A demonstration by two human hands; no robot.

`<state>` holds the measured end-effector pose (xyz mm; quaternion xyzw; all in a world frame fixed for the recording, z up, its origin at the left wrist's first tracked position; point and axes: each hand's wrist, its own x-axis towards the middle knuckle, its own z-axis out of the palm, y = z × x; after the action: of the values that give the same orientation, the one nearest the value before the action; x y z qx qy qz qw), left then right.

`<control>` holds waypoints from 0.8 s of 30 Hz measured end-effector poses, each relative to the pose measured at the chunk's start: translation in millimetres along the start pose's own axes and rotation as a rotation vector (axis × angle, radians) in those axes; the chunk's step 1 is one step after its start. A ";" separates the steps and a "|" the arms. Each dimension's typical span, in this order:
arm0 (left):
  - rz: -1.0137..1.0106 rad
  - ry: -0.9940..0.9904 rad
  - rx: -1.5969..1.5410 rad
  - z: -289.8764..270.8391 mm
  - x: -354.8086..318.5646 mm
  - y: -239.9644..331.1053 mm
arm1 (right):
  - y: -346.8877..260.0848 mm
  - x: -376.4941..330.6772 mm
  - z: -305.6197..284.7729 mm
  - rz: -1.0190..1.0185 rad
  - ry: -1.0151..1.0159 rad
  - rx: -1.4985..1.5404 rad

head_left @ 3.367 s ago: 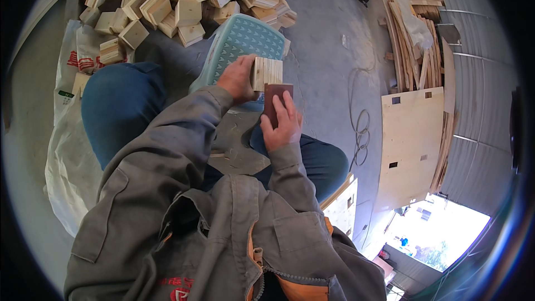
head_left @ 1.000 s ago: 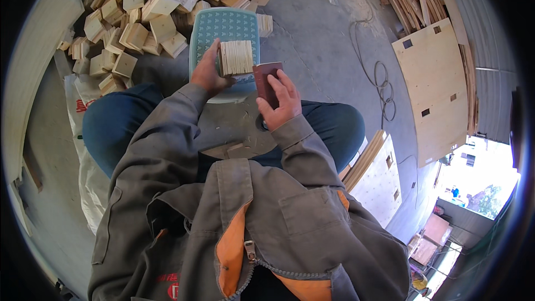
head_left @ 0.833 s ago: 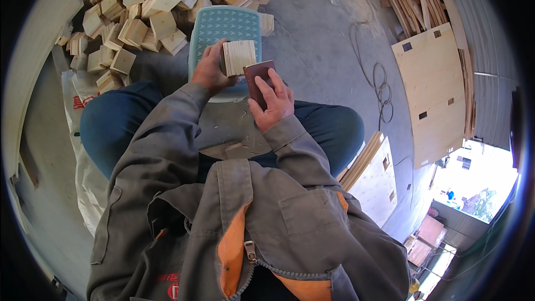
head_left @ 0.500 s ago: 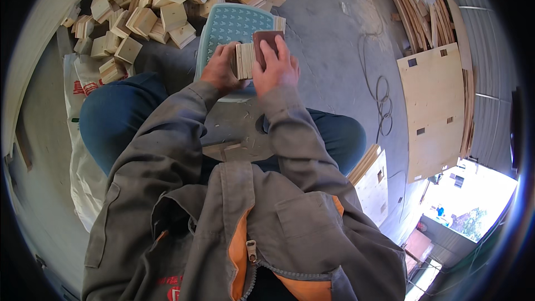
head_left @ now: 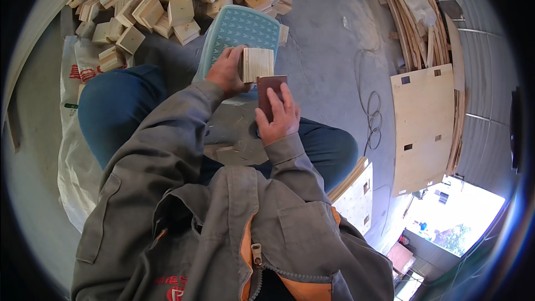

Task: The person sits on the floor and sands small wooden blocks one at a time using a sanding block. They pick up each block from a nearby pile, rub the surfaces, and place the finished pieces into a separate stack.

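Note:
A plywood block (head_left: 258,64) with layered edges facing up is gripped by my left hand (head_left: 227,71) from its left side, over the near part of a light blue-green plastic stool (head_left: 245,27). My right hand (head_left: 281,113) holds a flat reddish-brown sanding block (head_left: 267,90), its fingers laid over the top face. The sanding block's far end is at the near right corner of the plywood block; whether they touch I cannot tell.
A heap of plywood blocks (head_left: 147,12) lies at the far left, beside a white sack (head_left: 83,150). On the right, a thin cable (head_left: 372,114) coils on the floor near leaning plywood panels (head_left: 424,128). Another pale panel (head_left: 356,198) stands close to my right knee.
My right hand has drawn the sanding block back toward me, down from the plywood block's right side. The left hand keeps its grip, and more of the plywood block's layered face shows.

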<state>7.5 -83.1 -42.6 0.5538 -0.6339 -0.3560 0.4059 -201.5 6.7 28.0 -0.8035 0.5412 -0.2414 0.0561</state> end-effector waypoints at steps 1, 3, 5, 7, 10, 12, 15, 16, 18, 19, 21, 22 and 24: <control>-0.009 0.001 0.003 0.2 -0.6 1.8 | -3.7 0.0 2.4 -0.014 -0.005 -0.008; -0.008 0.013 -0.020 2.3 -0.9 3.0 | -9.5 8.2 11.2 -0.019 -0.019 0.004; -0.008 0.020 -0.024 5.0 -0.5 0.8 | -13.3 18.2 16.5 -0.009 0.002 -0.024; -0.007 0.022 -0.010 7.1 0.8 -3.9 | -15.3 33.9 20.9 0.004 -0.005 -0.038; -0.013 0.018 -0.022 9.2 1.0 -10.4 | -15.0 67.0 28.7 0.054 -0.039 -0.053; -0.012 0.004 -0.035 7.8 2.6 -7.9 | -11.6 94.0 38.0 0.099 -0.038 -0.079; -0.007 -0.008 -0.027 3.8 2.0 -4.5 | -5.0 120.4 42.3 0.164 -0.067 -0.069; -0.005 -0.010 -0.021 2.8 1.8 -3.3 | -0.3 123.9 40.9 0.168 -0.066 -0.065; -0.014 -0.030 -0.019 1.1 1.0 -0.6 | 10.0 120.4 34.0 0.209 -0.075 -0.058; -0.019 -0.040 -0.020 1.0 1.4 0.8 | 16.6 110.3 27.1 0.194 -0.044 -0.044; 0.001 0.004 -0.025 3.5 -0.9 -1.4 | 26.1 80.0 16.0 0.171 0.013 -0.010; -0.002 -0.001 -0.026 3.4 -0.7 0.2 | 26.7 61.4 12.2 0.149 0.003 -0.008; -0.017 -0.001 -0.021 2.0 0.2 2.2 | 23.8 30.7 1.0 0.103 -0.010 -0.003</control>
<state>4.8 -83.0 -41.4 0.5546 -0.6258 -0.3663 0.4082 -211.9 -30.7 28.8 -0.7760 0.5818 -0.2331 0.0699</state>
